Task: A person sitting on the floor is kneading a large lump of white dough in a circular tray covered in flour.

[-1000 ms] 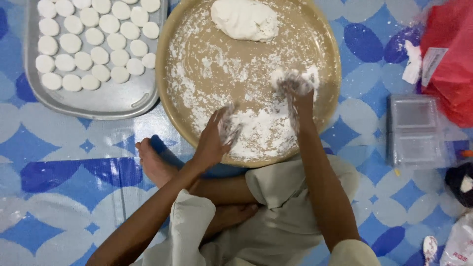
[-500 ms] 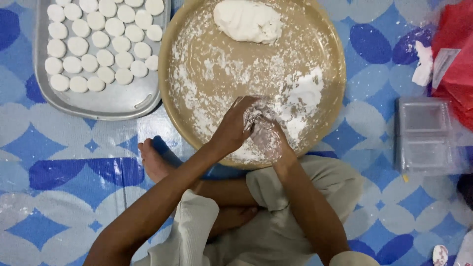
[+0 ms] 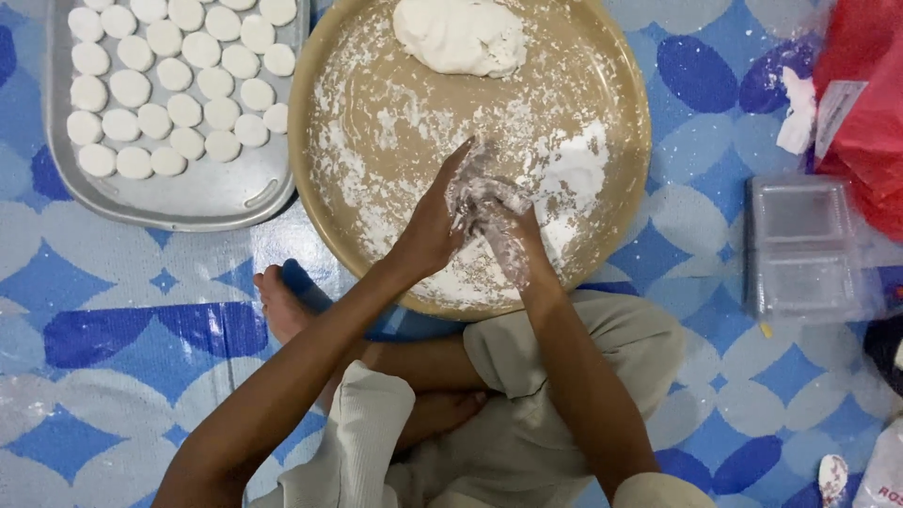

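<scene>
Far to my left lies the grey metal tray [image 3: 188,193], its upper part filled with rows of small white dough discs [image 3: 174,75], while the near end is bare metal. Just right of it, rims almost touching, sits the wide tan round tray [image 3: 315,169], dusted all over with flour.

My left hand [image 3: 435,221] is over the near right part of that round tray, palm turned toward my right hand [image 3: 503,235], the two pressed together. Between them I have a small floury bit of dough [image 3: 480,198]; my left fingers [image 3: 461,160] curve round it from the left and my right fingers [image 3: 489,202] close on it from the right. So little of it shows that I cannot tell its shape or long axis. Both hands are caked white.

The big lump of dough [image 3: 461,36] lies straight ahead of my fingers at the far rim of the round tray, well apart from them, about as near to one hand as the other. A loose heap of flour [image 3: 574,174] sits just to the right of my right hand.

Everything rests on a blue-and-white patterned floor mat [image 3: 141,320]; I sit cross-legged against the tray's near rim. Further right lie a clear plastic container [image 3: 804,249] and, beyond it, a red plastic bag [image 3: 865,103].
</scene>
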